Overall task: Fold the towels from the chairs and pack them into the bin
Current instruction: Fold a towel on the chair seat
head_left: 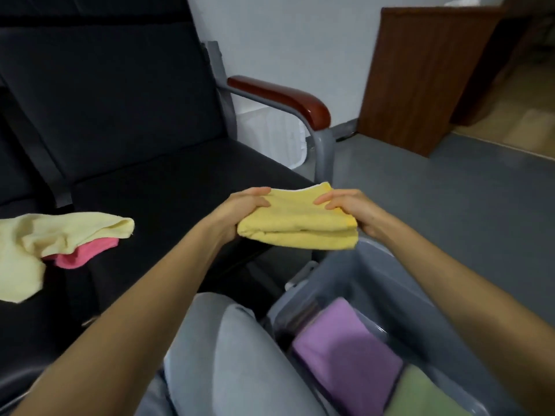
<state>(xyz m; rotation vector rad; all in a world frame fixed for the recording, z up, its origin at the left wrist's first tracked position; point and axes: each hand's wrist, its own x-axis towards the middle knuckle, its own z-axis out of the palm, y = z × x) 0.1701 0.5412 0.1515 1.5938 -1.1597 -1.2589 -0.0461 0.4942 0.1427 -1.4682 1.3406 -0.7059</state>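
Note:
A folded yellow towel [297, 223] is held in the air between the black chair seat [168, 187] and the grey bin [339, 274]. My left hand [240, 210] grips its left end, thumb on top. My right hand [351, 210] grips its right end the same way. Inside the bin lie a folded purple towel [345, 352] and a folded green towel [423, 394]. On the chair seat at the left lies an unfolded pale yellow towel [45, 241] over a pink towel [84, 255].
The chair's red-brown armrest [282, 97] on a grey metal frame stands beyond the towel. My knee in grey trousers [234, 355] is beside the bin. A brown wooden cabinet [420, 76] stands at the back right on grey floor [450, 199].

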